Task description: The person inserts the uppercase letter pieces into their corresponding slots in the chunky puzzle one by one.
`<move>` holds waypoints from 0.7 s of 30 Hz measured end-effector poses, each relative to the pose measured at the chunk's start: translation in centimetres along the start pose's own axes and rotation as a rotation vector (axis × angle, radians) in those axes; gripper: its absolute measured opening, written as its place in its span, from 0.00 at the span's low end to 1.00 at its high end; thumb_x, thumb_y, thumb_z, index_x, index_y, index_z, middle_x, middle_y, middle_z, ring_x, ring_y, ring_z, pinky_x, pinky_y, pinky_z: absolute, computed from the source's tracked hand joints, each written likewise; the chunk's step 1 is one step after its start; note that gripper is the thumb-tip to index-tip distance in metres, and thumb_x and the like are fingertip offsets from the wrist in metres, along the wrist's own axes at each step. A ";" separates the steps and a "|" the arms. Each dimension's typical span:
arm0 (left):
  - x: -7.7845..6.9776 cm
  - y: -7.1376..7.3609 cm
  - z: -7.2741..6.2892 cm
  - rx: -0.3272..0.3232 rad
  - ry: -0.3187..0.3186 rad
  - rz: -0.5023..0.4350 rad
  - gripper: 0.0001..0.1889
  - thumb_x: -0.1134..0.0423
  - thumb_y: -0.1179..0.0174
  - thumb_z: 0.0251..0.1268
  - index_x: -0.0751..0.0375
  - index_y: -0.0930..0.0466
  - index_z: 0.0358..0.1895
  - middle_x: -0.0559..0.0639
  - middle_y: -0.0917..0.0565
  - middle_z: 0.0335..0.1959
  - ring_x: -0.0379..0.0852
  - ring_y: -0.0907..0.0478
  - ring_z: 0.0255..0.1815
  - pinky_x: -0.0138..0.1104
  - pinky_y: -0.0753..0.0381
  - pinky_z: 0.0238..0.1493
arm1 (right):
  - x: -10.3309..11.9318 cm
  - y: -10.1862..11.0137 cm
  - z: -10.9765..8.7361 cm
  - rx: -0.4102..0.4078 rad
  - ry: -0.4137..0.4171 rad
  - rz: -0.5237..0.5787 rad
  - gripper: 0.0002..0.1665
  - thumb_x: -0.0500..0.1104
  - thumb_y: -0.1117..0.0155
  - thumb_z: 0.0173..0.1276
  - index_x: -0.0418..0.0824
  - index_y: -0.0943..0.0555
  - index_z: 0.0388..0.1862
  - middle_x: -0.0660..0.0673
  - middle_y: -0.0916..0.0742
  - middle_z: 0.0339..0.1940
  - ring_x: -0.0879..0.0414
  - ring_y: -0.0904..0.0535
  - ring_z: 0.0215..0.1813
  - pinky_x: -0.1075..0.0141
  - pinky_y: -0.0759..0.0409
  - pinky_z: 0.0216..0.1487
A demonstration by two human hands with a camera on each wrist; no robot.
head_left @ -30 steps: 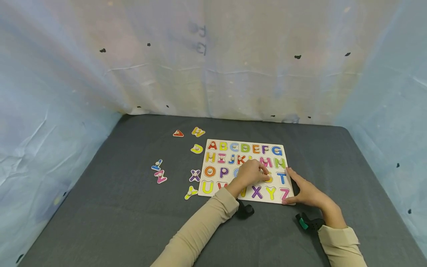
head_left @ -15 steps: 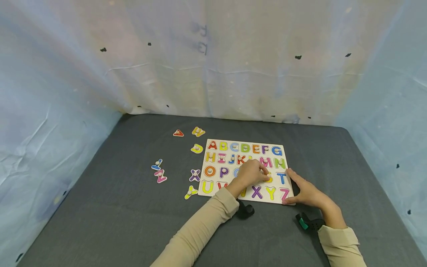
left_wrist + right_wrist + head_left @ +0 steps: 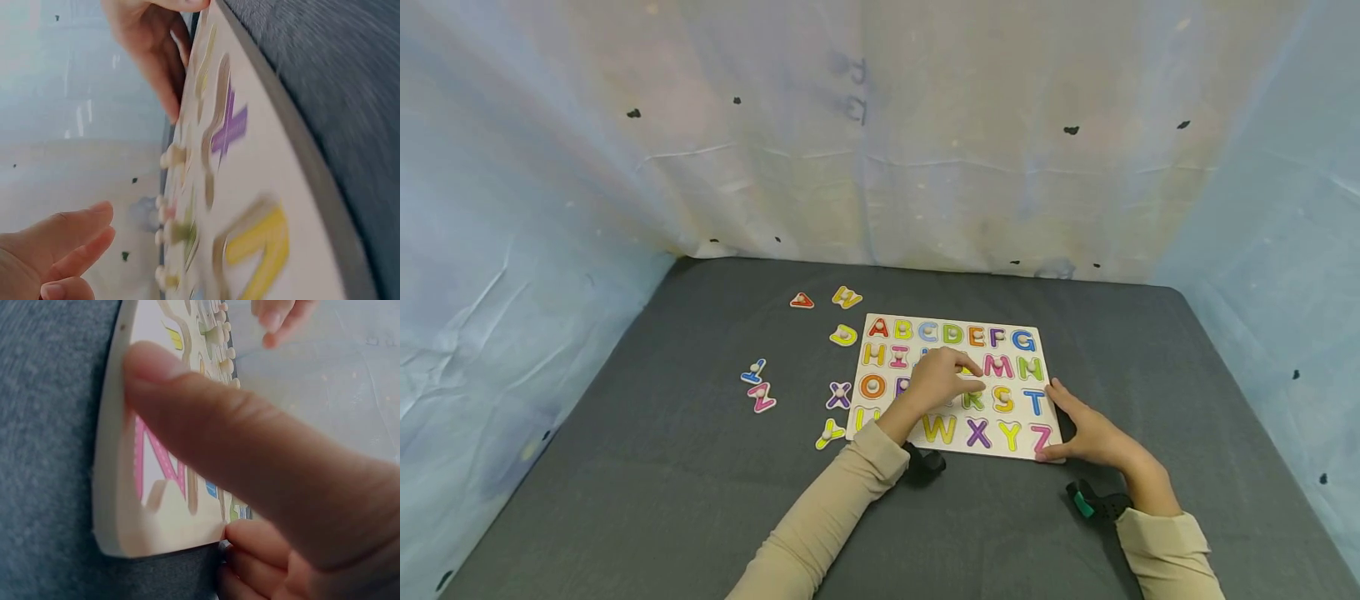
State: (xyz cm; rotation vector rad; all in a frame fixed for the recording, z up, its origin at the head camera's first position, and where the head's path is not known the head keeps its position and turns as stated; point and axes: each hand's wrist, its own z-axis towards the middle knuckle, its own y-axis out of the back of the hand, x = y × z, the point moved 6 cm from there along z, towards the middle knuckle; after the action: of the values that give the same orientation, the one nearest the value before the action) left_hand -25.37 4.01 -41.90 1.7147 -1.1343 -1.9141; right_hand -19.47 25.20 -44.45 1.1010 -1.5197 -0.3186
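Note:
A pale wooden alphabet puzzle board (image 3: 886, 405) lies on the table. My left hand (image 3: 934, 382) hovers over its middle, thumb and index finger apart with nothing between them. In the left wrist view that hand (image 3: 53, 253) stays clear of the knobs. Just right of its fingertips, the yellow S piece (image 3: 1002, 399) sits in its slot, near the green R piece (image 3: 973, 401). My right hand (image 3: 1092, 429) grips the board's right side. Its thumb (image 3: 231, 428) presses the front edge by the pink Z slot (image 3: 156, 465), and its other fingers bear on the side edge.
Loose knobbed letters lie left of the board: a red A (image 3: 802, 301), a yellow W-like piece (image 3: 847, 297), a yellow U-like piece (image 3: 843, 336), a blue piece (image 3: 753, 372), a pink Z (image 3: 762, 397), a purple X (image 3: 838, 395) and a yellow Y (image 3: 830, 433).
My left hand has let go of the yellow S piece and moved left and up from it, its fingers parting. The right hand still holds the board in the same place.

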 end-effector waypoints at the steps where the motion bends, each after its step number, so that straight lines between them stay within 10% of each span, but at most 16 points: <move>1: 0.2 0.4 -0.2 -0.002 -0.004 -0.005 0.09 0.52 0.31 0.56 0.47 0.11 0.39 0.45 0.13 0.50 0.44 0.18 0.51 0.32 0.23 0.47 | 0.0 0.0 0.0 0.000 0.004 -0.003 0.69 0.54 0.21 0.48 0.27 0.53 0.76 0.24 0.50 0.76 0.22 0.52 0.73 0.28 0.48 0.66; 21: 5.8 8.3 -4.0 -0.098 -0.005 -0.096 0.10 0.57 0.31 0.56 0.56 0.11 0.40 0.51 0.13 0.42 0.38 0.33 0.30 0.28 0.38 0.30 | -0.6 0.6 0.0 -0.107 -0.037 -0.130 0.44 0.59 0.41 0.68 0.35 0.40 0.74 0.25 0.42 0.75 0.21 0.55 0.74 0.22 0.59 0.61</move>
State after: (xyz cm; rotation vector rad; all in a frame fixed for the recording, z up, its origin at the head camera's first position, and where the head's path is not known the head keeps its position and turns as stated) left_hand -24.99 -6.59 -39.58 1.7409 -0.9584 -1.9970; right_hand -19.86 25.95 -44.34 1.1156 -1.4490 -0.5064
